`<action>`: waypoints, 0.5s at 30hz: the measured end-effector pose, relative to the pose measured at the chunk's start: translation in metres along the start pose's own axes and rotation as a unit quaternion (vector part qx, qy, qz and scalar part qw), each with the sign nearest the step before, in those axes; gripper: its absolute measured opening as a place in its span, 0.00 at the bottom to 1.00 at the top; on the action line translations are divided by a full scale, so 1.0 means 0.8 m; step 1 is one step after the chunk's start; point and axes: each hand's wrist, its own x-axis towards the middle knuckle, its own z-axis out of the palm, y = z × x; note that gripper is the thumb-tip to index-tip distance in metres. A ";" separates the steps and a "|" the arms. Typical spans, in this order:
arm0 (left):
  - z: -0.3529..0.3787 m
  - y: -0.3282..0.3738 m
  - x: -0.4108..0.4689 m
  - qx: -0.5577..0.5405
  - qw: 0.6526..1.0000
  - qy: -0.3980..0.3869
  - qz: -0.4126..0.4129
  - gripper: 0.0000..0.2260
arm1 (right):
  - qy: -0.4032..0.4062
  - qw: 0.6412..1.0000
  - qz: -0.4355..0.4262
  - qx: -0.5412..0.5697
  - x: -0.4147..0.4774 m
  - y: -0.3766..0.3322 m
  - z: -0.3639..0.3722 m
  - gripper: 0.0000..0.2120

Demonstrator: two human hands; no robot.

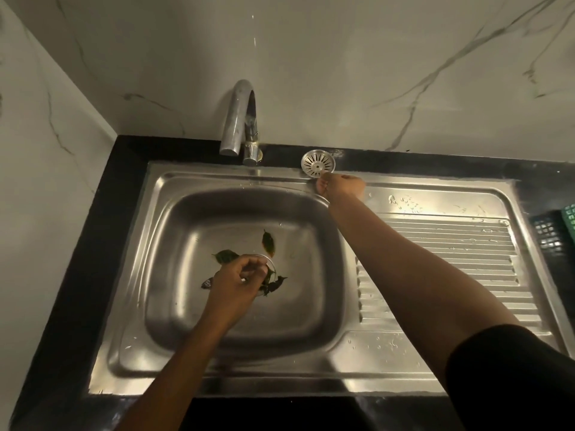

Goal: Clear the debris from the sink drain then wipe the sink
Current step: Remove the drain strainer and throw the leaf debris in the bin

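Two bare forearms reach away from the camera over a steel sink (217, 381) set in a black desk (93, 244). The right arm's upper part is covered by a black sleeve (513, 384), which the frame's corner cuts off.

In the basin, the left hand (239, 279) hangs over the drain (271, 260), hiding all of it but a curved sliver of its metal ring. Its grip is curled, fingertips drawn together on a wet clump of dark leaves (275, 283) that sticks out from under the fingers to the right. The back of the hand hides how much it holds. Another leaf (268, 241) lies flat just behind the drain, one (225, 256) shows beside the knuckles, and a dark scrap (208, 283) peeps out to the left of the wrist.

To the right lies the ribbed drainboard (451, 250), dotted with water drops. At the right edge a dark mesh basket (552, 231) is mostly out of frame.

Farther back, the right hand (340, 186) rests on the sink's rear rim. Its grip is curled on the near edge of a round slotted strainer (318, 163), which lies flat, part on the rim and part on the desk; the fingertips are hidden behind the knuckles.

A curved chrome tap (239, 119) stands left of the strainer, against a veined marble wall (311, 57).
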 end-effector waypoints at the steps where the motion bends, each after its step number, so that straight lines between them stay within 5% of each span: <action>1: -0.001 -0.002 0.000 0.001 1.000 0.000 -0.001 0.07 | -0.001 1.000 0.000 0.002 0.002 0.001 0.000 0.10; 9: -0.017 -0.013 0.006 -0.014 1.000 0.018 -0.019 0.05 | -0.079 0.992 -0.014 0.095 -0.009 0.011 -0.018 0.09; 15: -0.037 -0.019 0.012 -0.037 0.997 0.055 -0.039 0.06 | -0.175 0.955 -0.189 -0.147 -0.080 0.067 -0.049 0.06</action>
